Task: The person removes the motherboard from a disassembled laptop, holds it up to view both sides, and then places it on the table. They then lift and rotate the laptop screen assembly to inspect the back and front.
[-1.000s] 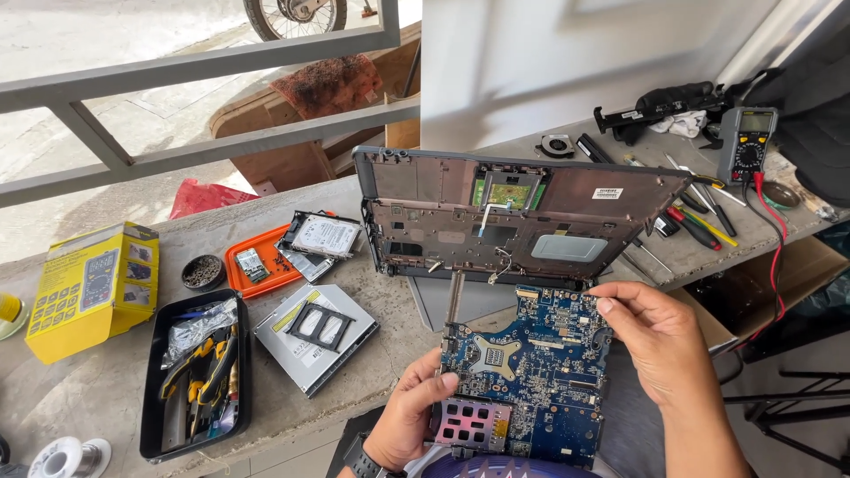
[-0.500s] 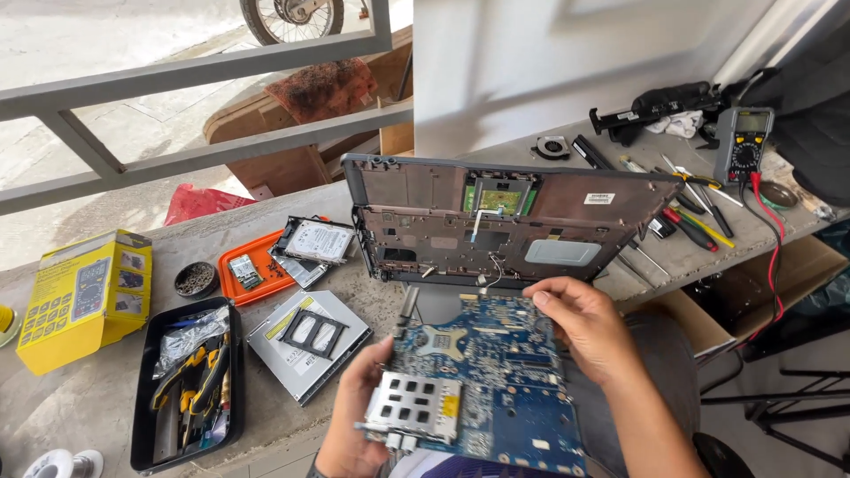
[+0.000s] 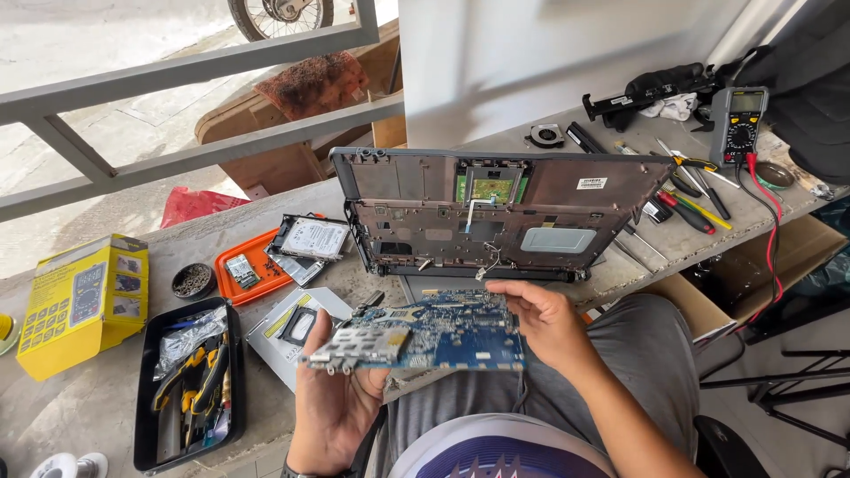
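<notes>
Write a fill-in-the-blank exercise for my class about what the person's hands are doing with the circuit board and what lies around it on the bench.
1. Both hands, the left hand and the right hand, hold a ____ circuit board above the lap.
2. Behind the board, the opened laptop case rests on the ____.
3. The hard drive lies partly on an ____ tray.
4. The black tray of tools sits just right of a ____ box.

Missing words: blue; bench; orange; yellow

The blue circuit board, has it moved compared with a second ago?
Yes. The blue circuit board has tipped from facing up to nearly edge-on, and sits lower, farther from the open laptop shell, held by the left hand and right hand.
</notes>
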